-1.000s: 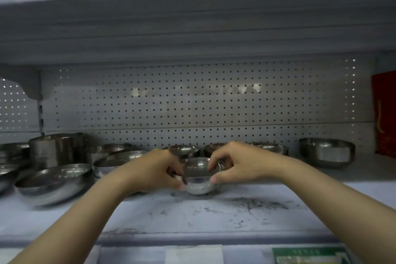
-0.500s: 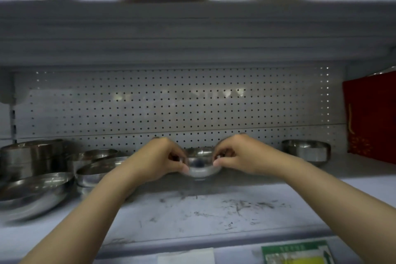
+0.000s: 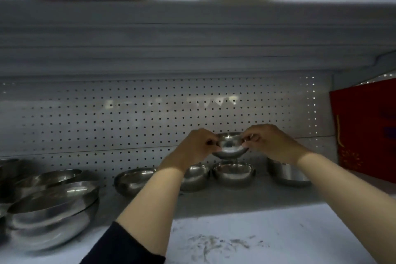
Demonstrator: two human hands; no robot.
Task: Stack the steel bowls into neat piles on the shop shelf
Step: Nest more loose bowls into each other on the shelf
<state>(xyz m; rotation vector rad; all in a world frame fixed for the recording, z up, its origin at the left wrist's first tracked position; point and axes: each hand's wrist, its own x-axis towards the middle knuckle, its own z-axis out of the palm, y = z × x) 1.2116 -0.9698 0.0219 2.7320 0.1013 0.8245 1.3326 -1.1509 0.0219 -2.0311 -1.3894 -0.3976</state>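
Note:
A small steel bowl (image 3: pixel 229 147) hangs in the air near the back of the shelf. My left hand (image 3: pixel 196 148) pinches its left rim and my right hand (image 3: pixel 269 141) pinches its right rim. Directly below it another small steel bowl (image 3: pixel 233 172) stands on the shelf (image 3: pixel 246 231). More steel bowls stand beside that one: one partly behind my left wrist (image 3: pixel 195 176), one further left (image 3: pixel 134 180), and one behind my right forearm (image 3: pixel 286 172).
Larger steel bowls are nested in a pile at the front left (image 3: pixel 51 214), with others behind them (image 3: pixel 47 178). A red bag (image 3: pixel 364 130) stands at the right end. A pegboard (image 3: pixel 128 118) backs the shelf, and the upper shelf (image 3: pixel 192 28) hangs low overhead.
Both hands have lifted the small bowl off the shelf front and carried it up and back, over another small bowl. The view has shifted to the right.

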